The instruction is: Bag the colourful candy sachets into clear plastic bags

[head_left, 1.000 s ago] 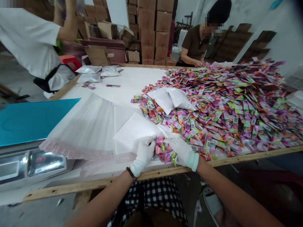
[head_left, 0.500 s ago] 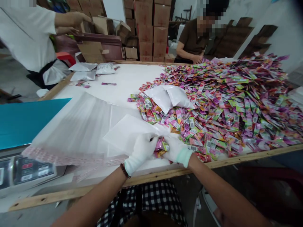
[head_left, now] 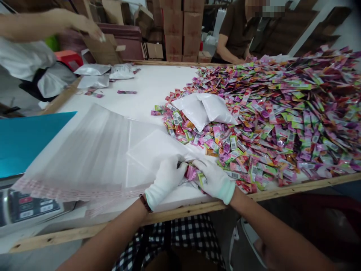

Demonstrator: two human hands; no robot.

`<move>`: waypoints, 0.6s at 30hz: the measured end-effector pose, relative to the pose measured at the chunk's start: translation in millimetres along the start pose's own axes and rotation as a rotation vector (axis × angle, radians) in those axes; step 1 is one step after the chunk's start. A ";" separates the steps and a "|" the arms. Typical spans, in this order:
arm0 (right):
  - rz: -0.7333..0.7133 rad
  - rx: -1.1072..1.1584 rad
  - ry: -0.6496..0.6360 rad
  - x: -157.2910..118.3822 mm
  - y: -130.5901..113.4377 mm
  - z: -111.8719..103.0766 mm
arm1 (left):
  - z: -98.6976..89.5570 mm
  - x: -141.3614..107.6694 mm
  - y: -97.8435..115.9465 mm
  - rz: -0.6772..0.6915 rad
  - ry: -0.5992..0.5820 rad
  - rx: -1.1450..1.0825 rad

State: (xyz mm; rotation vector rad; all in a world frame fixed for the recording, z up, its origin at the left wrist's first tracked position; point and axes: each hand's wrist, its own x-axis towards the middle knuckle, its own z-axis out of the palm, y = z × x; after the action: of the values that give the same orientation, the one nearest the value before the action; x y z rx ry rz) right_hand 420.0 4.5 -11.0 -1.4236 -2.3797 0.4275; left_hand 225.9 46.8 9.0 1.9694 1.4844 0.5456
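My left hand (head_left: 169, 175), in a white glove, is closed at the near end of a flat white plastic bag (head_left: 149, 148), which lies pointing away to the left. My right hand (head_left: 216, 181), gloved too, curls around several small colourful snack packets (head_left: 194, 175) at the bag's mouth, between the two hands. How far the packets are inside the bag is hidden by my fingers. Just right of my right hand begins a large heap of the same packets (head_left: 270, 120). Two filled white bags (head_left: 204, 109) rest on the heap's left part.
A stack of clear plastic sleeves (head_left: 81, 154) lies left of my hands, beside a blue sheet (head_left: 31, 141) and a scale (head_left: 31, 205). Filled bags (head_left: 93, 75) sit at the far left corner. Two people stand across the table (head_left: 158, 82). Cardboard boxes (head_left: 172, 34) are stacked behind.
My right hand's fingers have spread further over the packets, and the packets have shifted slightly. The left person's arm has reached further over the table's far corner. My view has tilted down a little.
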 end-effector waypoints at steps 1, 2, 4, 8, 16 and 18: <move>0.031 0.014 -0.005 3.8 -0.1 -2.3 | -5.6 0.0 0.6 -0.001 -0.022 0.118; 0.060 0.025 -0.004 7.1 -0.9 -4.6 | -11.2 -0.3 2.1 0.005 -0.049 0.213; 0.111 0.034 -0.011 12.1 -5.2 -8.6 | -20.6 -1.6 9.0 0.028 -0.098 0.277; 0.213 -0.121 -0.146 19.6 -21.5 -12.4 | -21.2 -7.7 33.7 0.029 -0.071 0.056; 0.218 -0.118 -0.113 19.8 -25.1 -11.4 | 22.2 -16.5 24.0 -0.009 0.077 0.270; 0.128 0.012 0.005 8.1 -21.4 -13.3 | 21.8 -14.7 17.0 -0.045 0.063 0.266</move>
State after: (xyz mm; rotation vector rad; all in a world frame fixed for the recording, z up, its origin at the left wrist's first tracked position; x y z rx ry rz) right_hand 405.3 3.1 10.9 -1.5756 -2.2860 0.4688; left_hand 247.8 24.7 5.2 2.1291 1.7100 0.4109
